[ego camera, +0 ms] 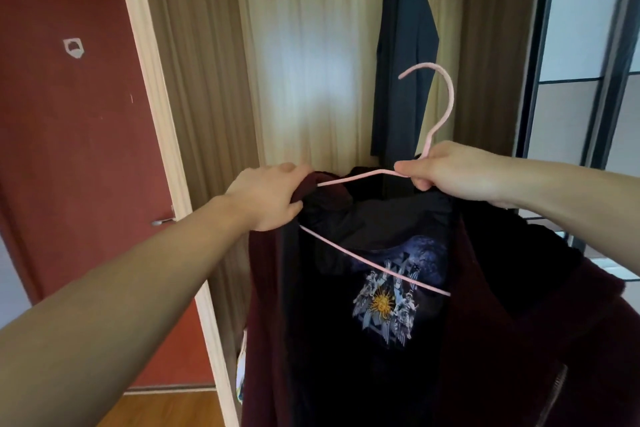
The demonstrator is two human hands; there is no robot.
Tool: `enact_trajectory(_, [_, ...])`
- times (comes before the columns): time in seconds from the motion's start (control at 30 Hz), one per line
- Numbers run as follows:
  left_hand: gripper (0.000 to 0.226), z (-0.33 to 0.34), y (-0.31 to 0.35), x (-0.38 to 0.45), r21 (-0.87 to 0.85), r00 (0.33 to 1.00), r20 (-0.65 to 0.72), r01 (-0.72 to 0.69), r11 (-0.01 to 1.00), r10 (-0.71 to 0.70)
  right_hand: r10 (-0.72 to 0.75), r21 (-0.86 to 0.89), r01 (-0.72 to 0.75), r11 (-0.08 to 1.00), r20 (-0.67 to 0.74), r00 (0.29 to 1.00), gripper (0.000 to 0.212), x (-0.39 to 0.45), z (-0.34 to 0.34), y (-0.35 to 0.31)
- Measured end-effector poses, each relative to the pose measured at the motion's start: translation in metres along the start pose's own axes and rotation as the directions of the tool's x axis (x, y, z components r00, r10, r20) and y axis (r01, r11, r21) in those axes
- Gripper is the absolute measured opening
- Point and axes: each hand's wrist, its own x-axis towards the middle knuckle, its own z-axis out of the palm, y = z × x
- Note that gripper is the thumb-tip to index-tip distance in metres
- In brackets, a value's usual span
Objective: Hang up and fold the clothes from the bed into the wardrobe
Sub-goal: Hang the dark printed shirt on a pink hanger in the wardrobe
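The hanger point(375, 263) neck is pinched by the right hand point(446, 170). The maroon garment point(519, 340) is gripped by the left hand point(270, 198). A dark garment point(401, 62) is hung in the wardrobe point(194, 80).

Both forearms bare, extended forward. Left hand point(268, 196) at 9 o'clock, fingers curled, gripping. Right hand point(446, 170) at 3 o'clock, fingers pinched closed, knuckles up.

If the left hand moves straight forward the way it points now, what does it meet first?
Probably the maroon garment that the left hand already grips; beyond that, the beige curtain, though depth is unclear.
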Motion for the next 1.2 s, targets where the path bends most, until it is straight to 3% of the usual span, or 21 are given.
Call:
enact_trajectory(0.1, [0.037, -0.002, -0.012, 0.005, 0.061, 0.997, 0.051, 0.046, 0.997, -0.049, 0.018, -0.032, -0.019, 0.999, -0.031, 0.999, 0.049, -0.004, -0.007, 0.001])
enact_trajectory(0.27, [0.028, 0.001, 0.002, 0.010, -0.316, 0.984, -0.043, 0.150, 0.937, -0.172, 0.018, -0.077, -0.022, 0.997, -0.047, 0.999, 0.050, -0.010, -0.011, 0.000])
enact_trajectory(0.43, [0.030, -0.032, 0.053, 0.038, -0.418, 0.958, -0.263, -0.008, 0.909, -0.112, 0.015, -0.120, -0.019, 0.993, -0.037, 0.999, 0.049, -0.009, -0.002, -0.017])
enact_trajectory(0.5, [0.035, -0.037, 0.054, 0.041, -0.451, 0.953, -0.285, -0.040, 0.892, -0.102, 0.032, -0.076, -0.039, 0.996, -0.086, 0.996, 0.046, -0.010, -0.008, -0.020])
enact_trajectory(0.6, [0.039, -0.032, 0.046, 0.037, -0.405, 0.974, -0.216, -0.029, 0.914, -0.065, 0.078, -0.036, -0.083, 0.996, -0.125, 0.989, 0.042, -0.015, -0.014, -0.014])
enact_trajectory(0.73, [0.041, -0.029, 0.055, 0.042, -0.164, 0.991, -0.133, 0.000, 0.986, -0.022, 0.100, 0.016, -0.099, 0.995, -0.123, 0.987, 0.041, -0.016, -0.006, -0.006])
enact_trajectory(0.83, [0.049, -0.031, 0.071, 0.049, -0.160, 0.956, -0.190, -0.257, 0.953, 0.225, 0.077, 0.020, -0.075, 0.997, -0.104, 0.992, 0.046, -0.014, -0.006, -0.011])
enact_trajectory(0.9, [0.029, -0.032, 0.078, 0.052, -0.225, 0.911, -0.239, -0.389, 0.894, 0.336, 0.053, 0.010, -0.052, 0.999, -0.090, 0.994, 0.048, -0.015, -0.008, -0.014])
enact_trajectory(1.1, [0.058, -0.028, 0.058, 0.064, -0.068, 0.899, -0.229, -0.397, 0.915, 0.373, 0.029, -0.015, -0.030, 0.999, -0.077, 0.997, 0.045, -0.020, -0.015, -0.014])
enact_trajectory(1.2, [0.065, -0.019, 0.054, 0.062, -0.089, 0.886, -0.260, -0.418, 0.904, 0.384, 0.026, -0.011, -0.027, 1.000, -0.085, 0.996, 0.043, -0.021, -0.019, -0.011])
